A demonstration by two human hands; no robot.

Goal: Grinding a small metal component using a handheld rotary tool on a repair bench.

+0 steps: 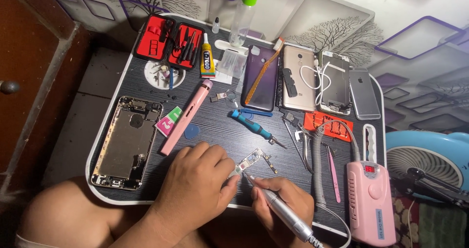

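Observation:
My left hand point(195, 187) pinches a small phone circuit board point(248, 161) and holds it just above the dark striped lap table point(220, 126). My right hand point(286, 204) grips a silver pen-shaped rotary grinder point(283, 211), and its tip touches the near end of the board. A grey coiled cord point(318, 165) runs from the grinder to a pink control box point(371, 199) at the right. An opened phone housing point(126, 143) lies to the left of my left hand.
A pink pen tool point(185, 117), a blue screwdriver point(251, 126), tweezers point(299, 143), a glue tube point(207, 57) and a red tool case point(168, 40) lie around. Several phones and back covers point(298, 79) line the far edge. A blue fan point(430, 160) stands at the right.

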